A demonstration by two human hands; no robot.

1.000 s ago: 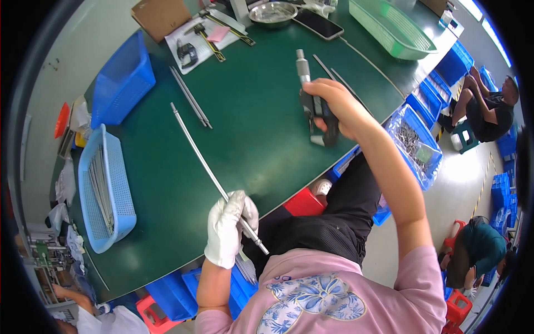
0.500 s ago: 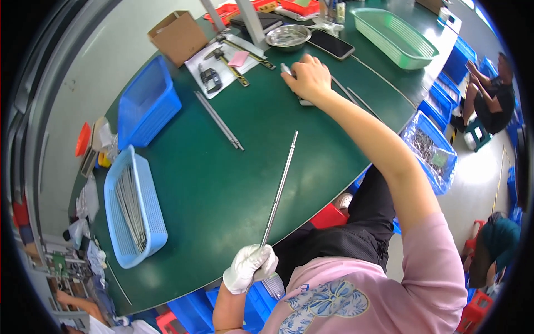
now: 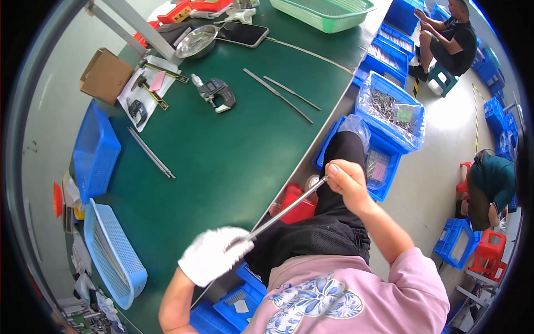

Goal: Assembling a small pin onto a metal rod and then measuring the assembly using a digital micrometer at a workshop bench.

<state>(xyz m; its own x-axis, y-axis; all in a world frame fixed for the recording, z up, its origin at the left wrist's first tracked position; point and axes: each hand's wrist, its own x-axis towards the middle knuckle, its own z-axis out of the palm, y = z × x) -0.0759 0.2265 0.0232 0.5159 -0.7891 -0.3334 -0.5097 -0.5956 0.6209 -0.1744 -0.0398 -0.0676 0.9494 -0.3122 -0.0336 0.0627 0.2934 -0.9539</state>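
A thin silvery metal rod (image 3: pixel 289 207) slants across my lap, just off the table's front edge. My left hand (image 3: pixel 216 257), in a white glove, is closed around its lower left part. At the rod's upper right end, the thumb and curled fingers of my bare right hand (image 3: pixel 347 182) grip the tip. A digital micrometer (image 3: pixel 214 93) lies by itself on the green table (image 3: pixel 222 161). To its right rest two slim metal pieces, one a long flat file-like strip (image 3: pixel 276 94), the other a thinner rod (image 3: pixel 292 93).
More rods lie on the left (image 3: pixel 150 151) and inside a light-blue basket (image 3: pixel 139 273). Calipers (image 3: pixel 150 92), a steel bowl (image 3: pixel 189 51), a phone (image 3: pixel 245 34) and a green basket (image 3: pixel 328 22) sit farther back. Blue crates (image 3: pixel 384 192) stand beside my legs; two people sit at right.
My right hand has left the micrometer on the table and come down to the rod's far end. The rod has tilted toward the right over my lap, and the view has shifted.
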